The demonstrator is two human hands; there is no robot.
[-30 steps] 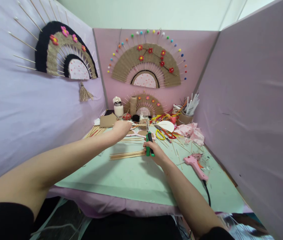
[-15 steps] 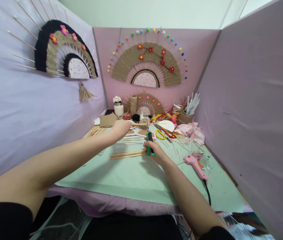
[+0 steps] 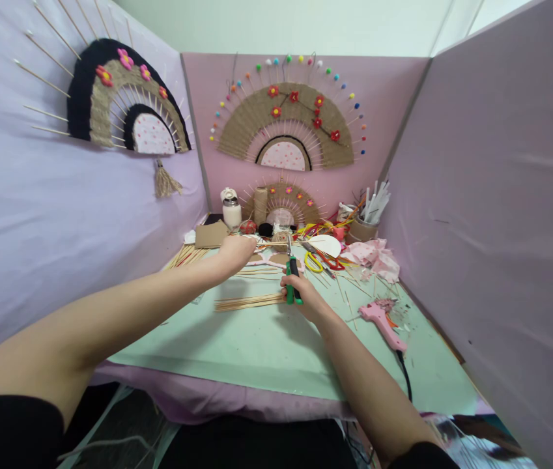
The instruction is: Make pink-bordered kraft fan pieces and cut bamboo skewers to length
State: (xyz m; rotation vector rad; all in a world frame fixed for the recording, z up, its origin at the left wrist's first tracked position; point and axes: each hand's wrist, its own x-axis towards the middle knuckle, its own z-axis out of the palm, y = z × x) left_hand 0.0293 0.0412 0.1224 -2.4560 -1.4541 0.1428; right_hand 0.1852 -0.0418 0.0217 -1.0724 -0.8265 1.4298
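In the head view my right hand [image 3: 304, 291] is closed around green and black handled pliers [image 3: 294, 279], their metal jaws pointing up and away from me. My left hand [image 3: 238, 253] is closed on thin wooden sticks [image 3: 272, 243] that run level to the right, up to the plier jaws. Whether the jaws grip the sticks cannot be made out. A bundle of wooden sticks [image 3: 244, 303] lies on the table, its right end close to my right hand. Pink-edged cardboard shapes [image 3: 279, 259] lie behind it.
A pink glue gun [image 3: 382, 324] with a black cord lies at the right. Yellow-handled scissors [image 3: 313, 262], a white oval piece [image 3: 326, 245] and crumpled pink cloth [image 3: 374, 258] lie farther back. A glass jar [image 3: 232, 213] and a twine spool [image 3: 260, 206] stand near the back wall.
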